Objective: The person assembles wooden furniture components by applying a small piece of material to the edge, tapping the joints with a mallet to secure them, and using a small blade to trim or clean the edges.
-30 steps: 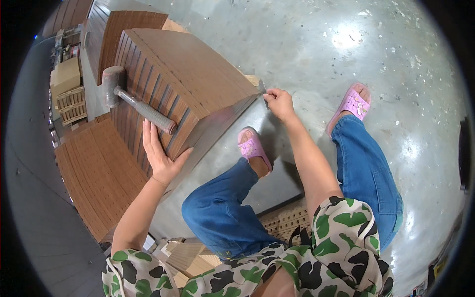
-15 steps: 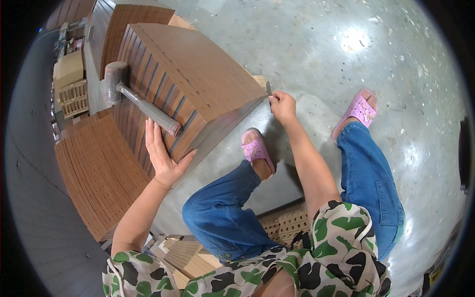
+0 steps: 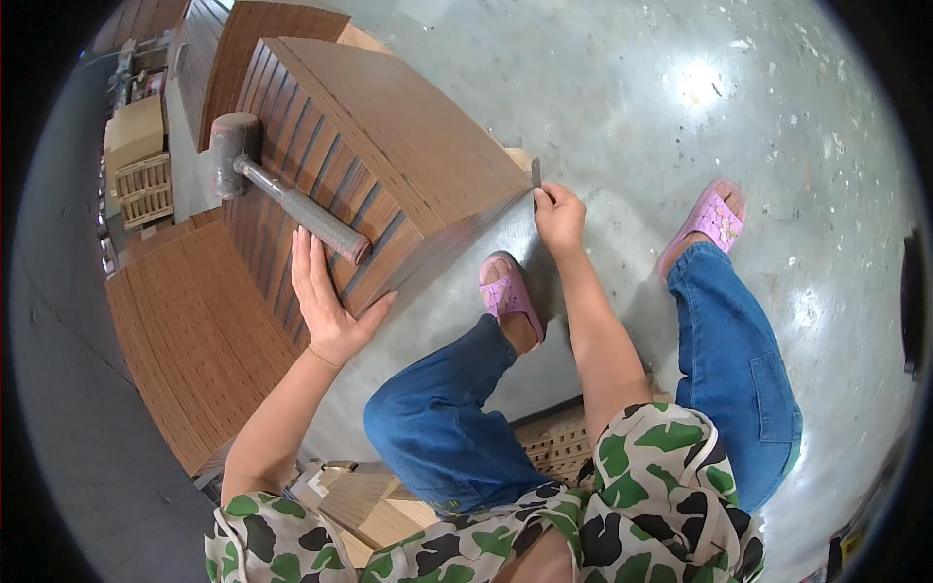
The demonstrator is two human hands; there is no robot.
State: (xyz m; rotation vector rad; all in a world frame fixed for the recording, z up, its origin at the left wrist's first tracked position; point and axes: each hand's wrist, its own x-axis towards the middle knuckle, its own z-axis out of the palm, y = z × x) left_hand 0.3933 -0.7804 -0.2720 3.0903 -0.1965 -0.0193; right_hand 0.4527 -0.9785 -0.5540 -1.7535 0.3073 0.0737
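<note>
A large stack of brown wood-grain panels point(image 3: 408, 136) stands in front of me, its upper left face striped with dark grooves. Across that grooved face lies a mallet point(image 3: 326, 225) with a grey cylindrical head and a ribbed handle. My left hand point(image 3: 330, 316) is open, fingers stretched over the near edge of the stack beside the handle's end, not gripping the mallet. At the stack's right corner, my right hand point(image 3: 561, 218) pinches a thin, dark, flat blade-like strip point(image 3: 536, 173), which sticks up past the fingers. Its lower part is hidden by the hand.
Another brown panel stack point(image 3: 199, 330) stands at the left, and one more point(image 3: 258, 49) behind. Cardboard boxes point(image 3: 134, 136) and a wooden crate point(image 3: 144, 191) are at the far left. My sandalled feet rest on the grey floor point(image 3: 622, 87). Pale wooden pieces point(image 3: 364, 500) lie below.
The panel stack and the mallet on it appear slightly farther right in the picture. Both hands have shifted slightly right and down with them; the right still pinches the strip.
</note>
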